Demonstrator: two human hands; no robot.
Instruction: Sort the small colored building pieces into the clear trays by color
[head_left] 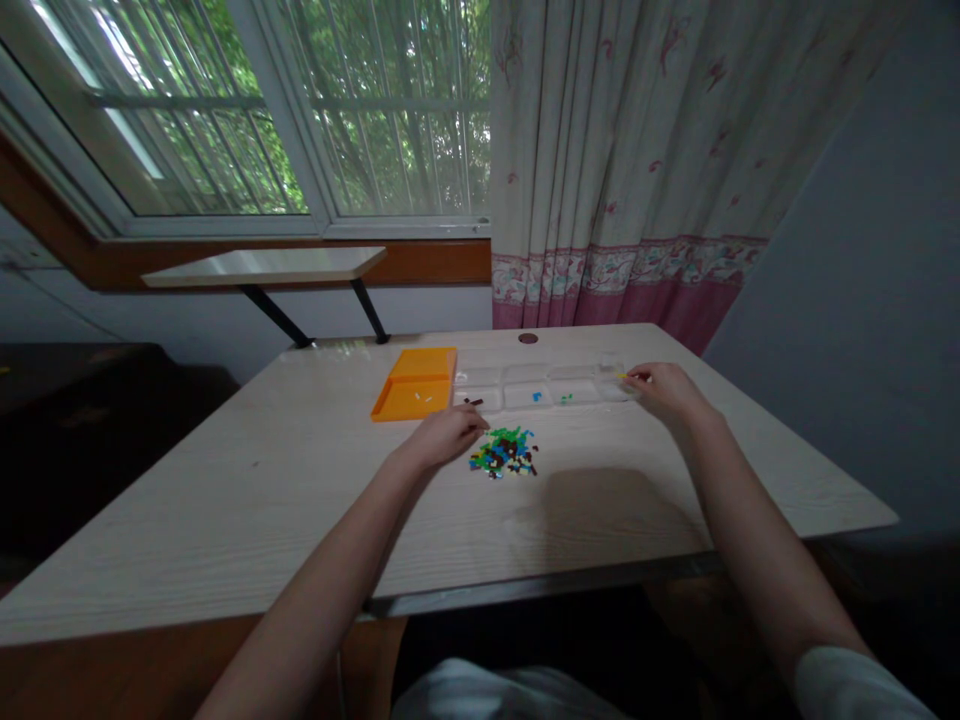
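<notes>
My right hand [666, 390] pinches a small yellow piece [622, 376] over the right end of a clear plastic compartment tray [504, 389]. My left hand [448, 434] has its fingers closed at the upper left edge of a pile of small building pieces [502, 452] in green, blue, brown and white; whatever its fingertips hold is too small to make out. Inside the tray's front compartments lie brown pieces [473, 401] at the left, blue pieces [537, 397] in the middle and green pieces [566, 399] farther right. An orange two-part tray [411, 365] adjoins it, with white pieces [424, 397] in its front part.
All of this stands on a pale wooden table [300, 500]. A small raised shelf [266, 265] on black legs is at the back left. Behind the table are a barred window and a patterned curtain [600, 150]. A round dark disc [528, 338] sits near the back edge.
</notes>
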